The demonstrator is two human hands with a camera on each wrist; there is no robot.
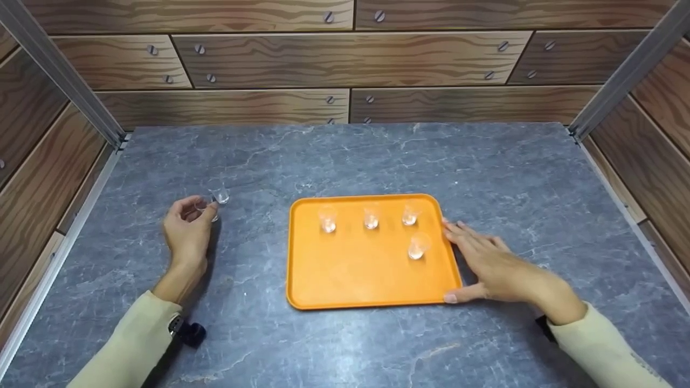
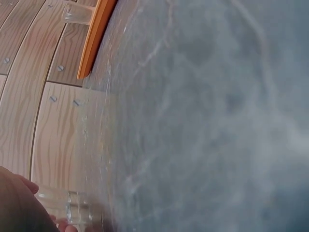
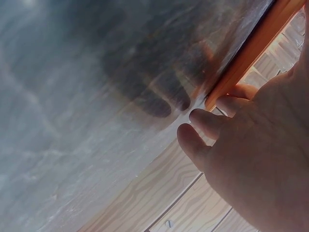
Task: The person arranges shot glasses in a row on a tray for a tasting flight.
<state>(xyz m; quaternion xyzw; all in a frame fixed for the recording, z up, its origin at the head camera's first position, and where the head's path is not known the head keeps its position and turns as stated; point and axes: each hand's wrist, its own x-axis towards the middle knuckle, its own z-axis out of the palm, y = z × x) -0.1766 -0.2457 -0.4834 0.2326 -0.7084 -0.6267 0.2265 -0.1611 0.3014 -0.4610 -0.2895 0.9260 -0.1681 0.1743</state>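
At the left of the head view my left hand (image 1: 186, 226) pinches a small clear shot glass (image 1: 214, 216) between thumb and fingers. Just behind it stands a second shot glass (image 1: 222, 196). In the left wrist view the pinched glass shows low at the left, its thick base close over the table. My right hand (image 1: 488, 264) lies along the right edge of an orange tray (image 1: 345, 275), thumb at the near corner and fingers stretched out along the rim. On the tray stand several more shot glasses: three in a back row and one glass (image 1: 416, 249) in front at the right.
The grey marbled table (image 1: 345, 161) stretches around the tray. Wood-patterned panels (image 1: 350, 59) close off the back and both sides, with metal posts (image 1: 620, 75) at the back corners.
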